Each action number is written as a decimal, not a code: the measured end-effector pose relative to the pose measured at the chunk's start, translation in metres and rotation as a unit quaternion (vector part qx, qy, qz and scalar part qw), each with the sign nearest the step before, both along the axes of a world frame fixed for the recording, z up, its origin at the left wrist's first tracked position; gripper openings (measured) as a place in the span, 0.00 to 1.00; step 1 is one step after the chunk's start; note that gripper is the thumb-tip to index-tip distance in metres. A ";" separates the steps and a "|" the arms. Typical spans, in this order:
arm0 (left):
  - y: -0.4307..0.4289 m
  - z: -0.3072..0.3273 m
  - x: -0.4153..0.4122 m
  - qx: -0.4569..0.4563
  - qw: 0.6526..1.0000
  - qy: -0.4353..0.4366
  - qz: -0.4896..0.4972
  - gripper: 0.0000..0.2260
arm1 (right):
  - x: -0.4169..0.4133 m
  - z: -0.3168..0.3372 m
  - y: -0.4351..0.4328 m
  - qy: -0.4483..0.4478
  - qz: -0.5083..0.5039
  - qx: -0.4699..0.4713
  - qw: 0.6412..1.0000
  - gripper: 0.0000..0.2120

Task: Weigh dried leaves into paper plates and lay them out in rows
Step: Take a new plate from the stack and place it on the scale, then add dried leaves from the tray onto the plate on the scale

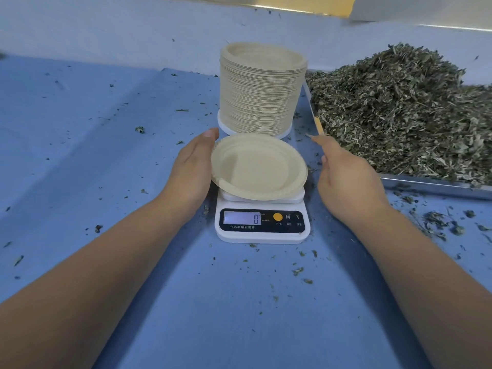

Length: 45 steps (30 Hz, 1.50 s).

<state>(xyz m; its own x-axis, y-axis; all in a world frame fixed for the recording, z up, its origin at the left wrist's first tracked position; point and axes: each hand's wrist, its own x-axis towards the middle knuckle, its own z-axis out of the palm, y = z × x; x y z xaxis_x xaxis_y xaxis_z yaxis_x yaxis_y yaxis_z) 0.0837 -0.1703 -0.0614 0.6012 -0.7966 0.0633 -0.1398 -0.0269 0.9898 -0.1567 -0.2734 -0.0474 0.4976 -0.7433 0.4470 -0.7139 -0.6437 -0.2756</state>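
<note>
Though tilted, plate against left hand.

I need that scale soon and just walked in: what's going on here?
A person is setting up to weigh a portion. The left hand holds the edge of an empty paper plate on the white scale, whose display reads 0. The right hand hovers open beside it, holding nothing. A tall plate stack stands behind the scale, and the leaf pile fills a metal tray on the right.
</note>
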 end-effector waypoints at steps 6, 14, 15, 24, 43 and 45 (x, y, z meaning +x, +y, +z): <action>0.003 0.001 0.001 -0.011 1.000 0.017 -0.013 0.21 | -0.009 0.004 -0.012 -0.017 -0.039 -0.003 0.999 0.19; 0.005 0.006 -0.003 -0.036 0.997 0.061 -0.006 0.18 | 0.019 0.023 -0.069 0.035 -0.058 0.143 0.987 0.20; 0.006 0.006 -0.003 -0.034 0.998 0.061 -0.007 0.18 | 0.025 0.026 -0.080 0.044 -0.063 0.151 0.985 0.22; 0.003 0.004 -0.003 -0.039 0.997 0.066 0.002 0.21 | 0.048 0.036 -0.127 0.194 -0.130 0.217 0.948 0.44; 0.001 0.003 0.004 -0.039 0.997 0.065 -0.003 0.12 | -0.010 0.030 -0.067 0.198 -0.048 0.069 0.977 0.28; 0.002 0.004 0.004 -0.035 0.997 0.066 -0.005 0.13 | -0.015 0.027 -0.059 0.162 -0.065 0.030 0.984 0.22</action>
<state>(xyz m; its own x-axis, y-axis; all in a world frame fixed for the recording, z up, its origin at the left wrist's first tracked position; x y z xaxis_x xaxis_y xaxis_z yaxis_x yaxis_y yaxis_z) 0.0876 -0.1687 -0.0570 0.6003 -0.7988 0.0402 -0.0083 0.0441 0.9990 -0.1715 -0.3324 -0.0199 0.5050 -0.8307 0.2342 -0.8463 -0.5299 -0.0550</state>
